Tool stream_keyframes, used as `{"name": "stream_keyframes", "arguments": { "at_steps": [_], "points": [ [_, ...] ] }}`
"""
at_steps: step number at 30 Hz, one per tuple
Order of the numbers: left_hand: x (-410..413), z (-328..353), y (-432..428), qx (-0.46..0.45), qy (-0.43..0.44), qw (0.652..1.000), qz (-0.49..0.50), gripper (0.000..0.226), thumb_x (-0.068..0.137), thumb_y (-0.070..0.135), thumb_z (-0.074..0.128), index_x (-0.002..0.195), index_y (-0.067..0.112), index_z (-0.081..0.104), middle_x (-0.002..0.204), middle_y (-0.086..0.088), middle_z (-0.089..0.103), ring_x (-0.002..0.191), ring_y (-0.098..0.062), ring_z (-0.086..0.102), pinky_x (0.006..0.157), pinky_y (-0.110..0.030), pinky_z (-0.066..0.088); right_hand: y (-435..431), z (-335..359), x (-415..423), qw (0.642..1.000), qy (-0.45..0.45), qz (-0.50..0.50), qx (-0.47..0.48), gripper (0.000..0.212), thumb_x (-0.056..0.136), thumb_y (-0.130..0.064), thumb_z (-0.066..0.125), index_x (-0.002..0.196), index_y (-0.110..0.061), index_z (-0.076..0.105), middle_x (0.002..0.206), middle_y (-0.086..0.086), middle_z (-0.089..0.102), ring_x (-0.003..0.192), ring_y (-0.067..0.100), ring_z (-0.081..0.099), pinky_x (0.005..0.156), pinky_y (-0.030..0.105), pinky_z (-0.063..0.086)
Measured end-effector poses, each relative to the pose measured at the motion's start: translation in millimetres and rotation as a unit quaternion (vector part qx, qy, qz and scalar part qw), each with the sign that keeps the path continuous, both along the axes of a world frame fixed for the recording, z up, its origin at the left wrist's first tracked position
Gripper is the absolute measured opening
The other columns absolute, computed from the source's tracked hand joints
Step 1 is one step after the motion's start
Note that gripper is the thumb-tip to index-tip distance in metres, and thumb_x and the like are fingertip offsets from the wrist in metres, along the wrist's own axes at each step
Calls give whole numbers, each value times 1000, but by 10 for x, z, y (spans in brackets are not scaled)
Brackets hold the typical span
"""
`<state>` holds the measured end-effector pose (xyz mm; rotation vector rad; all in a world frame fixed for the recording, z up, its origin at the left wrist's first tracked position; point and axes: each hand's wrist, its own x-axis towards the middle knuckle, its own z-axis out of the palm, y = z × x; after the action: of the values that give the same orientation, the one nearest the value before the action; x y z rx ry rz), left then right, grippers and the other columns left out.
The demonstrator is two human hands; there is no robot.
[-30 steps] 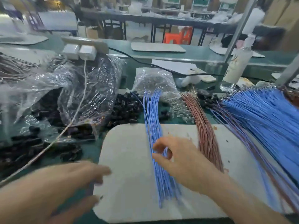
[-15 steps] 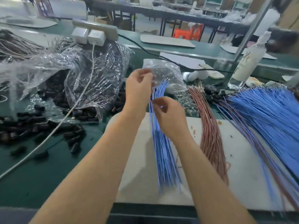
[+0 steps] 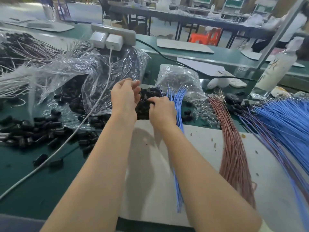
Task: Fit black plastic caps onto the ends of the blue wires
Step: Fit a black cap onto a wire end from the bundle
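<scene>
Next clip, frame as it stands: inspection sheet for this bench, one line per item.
Surface: green bench with a white mat in front.
Job's things: blue wires on the mat; black caps heaped beyond it; bigger blue bundle at right.
Clutter: clear bags, pink wires, white bottle.
Hands: left hand above the caps, fingers blurred; right hand fingertips in the caps, grip unclear.
Cables: white charger cable crosses the bench from a power strip.
Surroundings: more benches, orange stool.

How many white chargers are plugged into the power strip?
2. Both sit side by side on the strip: left charger, right charger with the white cable. None seems hidden.
</scene>
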<state>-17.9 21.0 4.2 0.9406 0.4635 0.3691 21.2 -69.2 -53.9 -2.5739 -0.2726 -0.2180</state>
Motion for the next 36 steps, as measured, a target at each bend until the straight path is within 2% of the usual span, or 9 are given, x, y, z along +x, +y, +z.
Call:
{"name": "stream_keyframes", "arguments": {
  "at_steps": [3,7,13,18,21,25,31,34,36],
  "points": [
    [4,-30,-26,14,9,1000,-9,24,93,7,46,114,13,57,79,6,65,68,-5,56,59,-16,46,25,-1,-15,999,-39,-10,30,33,94,-10,42,117,-18,64,123,7,53,112,27,47,93,36,38],
    [4,-85,-80,66,6,998,-18,17,92,8,47,101,18,57,81,6,66,71,-6,59,62,-18,49,-103,184,-88,979,-58,-3,195,24,94,-7,47,108,-7,66,115,11,57,103,16,50,89,16,33],
    [41,-182,-402,150,14,968,-200,15,96,21,53,88,12,63,83,-4,68,67,-9,64,63,-20,55,-725,440,-300,960,-52,34,273,20,91,-6,52,97,-15,69,98,2,68,89,14,64,82,26,51],
    [17,-289,-684,116,-15,965,-236,13,91,0,58,81,7,62,79,-6,65,62,-3,65,66,-12,53,-897,202,-355,958,-8,-2,288,29,87,8,45,101,-4,68,95,16,69,90,31,66,84,50,53],
    [17,-392,-735,165,-8,963,-212,11,88,3,62,81,12,62,78,-4,65,69,-7,64,72,-15,54,-882,102,-346,949,-19,-20,313,22,88,5,51,100,-7,66,97,14,68,88,29,67,82,46,55],
    [26,-528,-776,207,-17,957,-202,13,86,3,65,83,16,63,81,-3,67,75,-12,63,77,-21,51,-935,72,-318,935,-44,-50,349,19,87,0,58,90,-18,63,83,-10,64,73,2,64,70,19,54],
    [30,-614,-787,346,-16,917,-196,17,85,5,64,85,21,63,86,0,68,83,-13,63,86,-29,50,-938,59,-302,890,19,-65,452,22,89,6,53,88,-14,62,83,0,64,77,14,65,79,29,56],
    [32,-587,-720,412,-20,904,-115,10,88,10,61,90,20,63,85,4,66,84,-14,63,86,-32,52,-1057,137,-317,911,-16,-106,398,22,91,1,52,88,-19,62,86,-1,66,79,13,65,82,32,56],
    [35,-567,-662,396,-16,914,-94,9,90,13,58,91,21,62,85,4,65,84,-16,64,82,-30,54,-1210,209,-360,956,1,-100,275,16,91,-12,57,85,-27,59,88,-3,67,80,11,64,74,30,55]
  ]
}}
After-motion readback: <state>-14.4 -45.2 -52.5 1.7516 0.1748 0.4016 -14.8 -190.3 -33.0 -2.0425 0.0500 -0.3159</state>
